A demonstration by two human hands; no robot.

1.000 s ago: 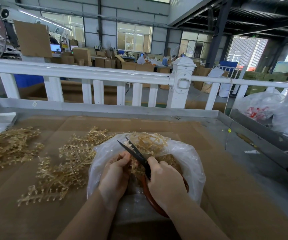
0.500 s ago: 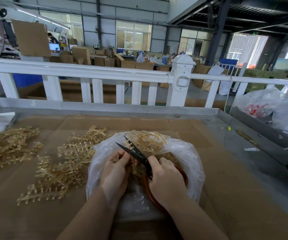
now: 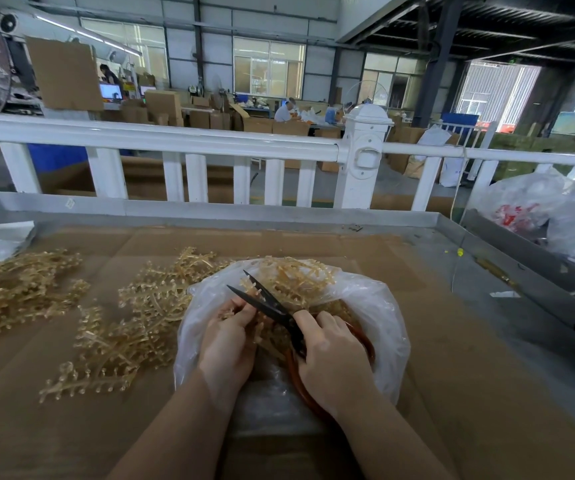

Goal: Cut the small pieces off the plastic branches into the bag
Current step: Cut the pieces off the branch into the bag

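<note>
1. The right hand [image 3: 331, 355], at lower centre of the frame, was closed around the red-orange handles of the scissors [image 3: 272, 310]; the black blades stood apart, pointing toward the upper left.
2. The left hand [image 3: 229, 341], just left of the right hand, had its fingertips pinched together on a plastic branch [image 3: 262, 336] at the blades, over the mouth of the bag.
3. The clear plastic bag [image 3: 379, 317] lay open on the table beneath both hands, holding golden plastic pieces [image 3: 296, 278].
4. A loose pile of golden plastic branches [image 3: 130, 327] lay on the cardboard sheet [image 3: 452, 393], touching the left side of the bag.
5. A second pile of branches [image 3: 16, 292] lay at the left edge of the frame, apart from the first.
6. The metal table rim [image 3: 244, 214] ran across the middle of the frame.
7. A white railing [image 3: 182, 142] stood behind the rim.
8. Filled plastic bags [image 3: 528, 202] sat at the right edge.
9. Cardboard boxes [image 3: 161, 105] filled the upper background.
</note>
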